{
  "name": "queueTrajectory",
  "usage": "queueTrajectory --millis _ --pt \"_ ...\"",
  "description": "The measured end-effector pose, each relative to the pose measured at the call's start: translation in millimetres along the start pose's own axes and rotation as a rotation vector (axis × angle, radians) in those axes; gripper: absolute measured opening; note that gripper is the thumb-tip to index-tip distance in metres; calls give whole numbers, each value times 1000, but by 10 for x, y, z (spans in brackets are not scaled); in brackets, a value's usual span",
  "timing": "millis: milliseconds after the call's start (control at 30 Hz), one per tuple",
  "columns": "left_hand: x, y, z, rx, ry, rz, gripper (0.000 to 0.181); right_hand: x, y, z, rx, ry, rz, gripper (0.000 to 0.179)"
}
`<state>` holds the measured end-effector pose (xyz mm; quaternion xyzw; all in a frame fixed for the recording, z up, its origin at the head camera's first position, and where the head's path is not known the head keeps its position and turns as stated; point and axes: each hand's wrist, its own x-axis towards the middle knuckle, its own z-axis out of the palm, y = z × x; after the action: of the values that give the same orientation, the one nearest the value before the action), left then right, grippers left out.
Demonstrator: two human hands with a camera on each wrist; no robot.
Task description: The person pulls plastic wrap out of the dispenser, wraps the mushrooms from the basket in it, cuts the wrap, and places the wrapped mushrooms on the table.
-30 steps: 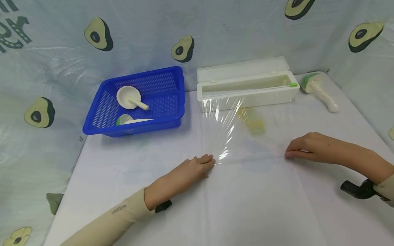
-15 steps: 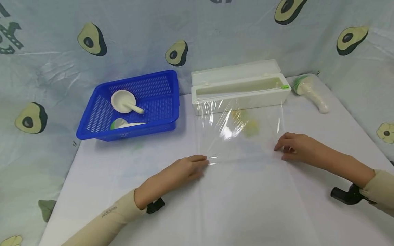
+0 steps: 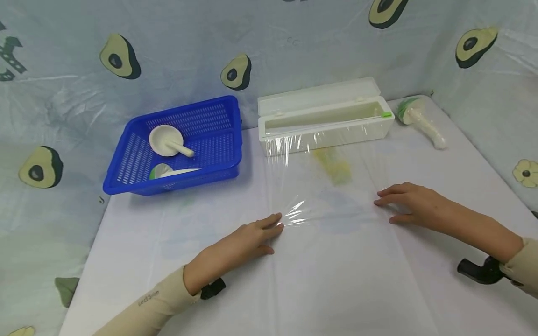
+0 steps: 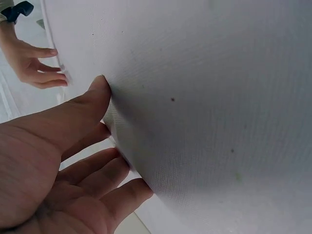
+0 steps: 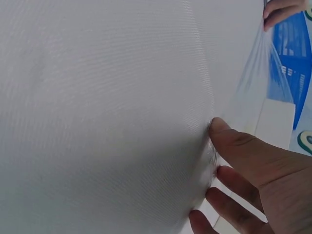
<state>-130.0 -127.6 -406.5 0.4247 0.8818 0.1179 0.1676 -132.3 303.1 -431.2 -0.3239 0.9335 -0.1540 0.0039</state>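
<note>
A sheet of clear cling film (image 3: 294,186) stretches from the long white box (image 3: 328,135) across the table towards me. At the film's near left corner, my left hand (image 3: 239,247) touches the edge with nearly straight fingertips, its thumb held apart. My right hand (image 3: 416,205) rests its fingertips at the near right corner, thumb also apart from the fingers. Both thumbs stand clear of the fingers in the wrist views too, where the left hand (image 4: 73,156) and right hand (image 5: 253,180) have fingertips down at the white surface. The box's lid (image 3: 319,97) is raised.
A blue basket (image 3: 197,175) at the back left holds a white scoop (image 3: 166,140) and another white item with a green end (image 3: 161,171). A film-wrapped scoop-like thing (image 3: 422,123) lies at the back right. Avocado-printed cloth (image 3: 294,46) hangs behind the table (image 3: 336,280).
The right hand's thumb and fingers have come apart from their earlier pinch at the corner. The left thumb has spread away from its fingers. The film lies at much the same place.
</note>
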Motion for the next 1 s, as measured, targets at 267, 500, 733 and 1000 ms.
queueTrajectory --millis 267,500,733,1000 --pt "55 -50 -24 13 25 18 57 24 37 -10 -10 6 -4 47" --pt "-64 -182 -212 67 122 71 51 34 25 45 18 -68 6 47" --pt "-523 -475 -1330 151 307 -158 36 -11 6 -45 30 -98 60 58" --pt "-959 -1408 -1912 126 113 -405 40 -57 -9 -30 26 -154 89 60"
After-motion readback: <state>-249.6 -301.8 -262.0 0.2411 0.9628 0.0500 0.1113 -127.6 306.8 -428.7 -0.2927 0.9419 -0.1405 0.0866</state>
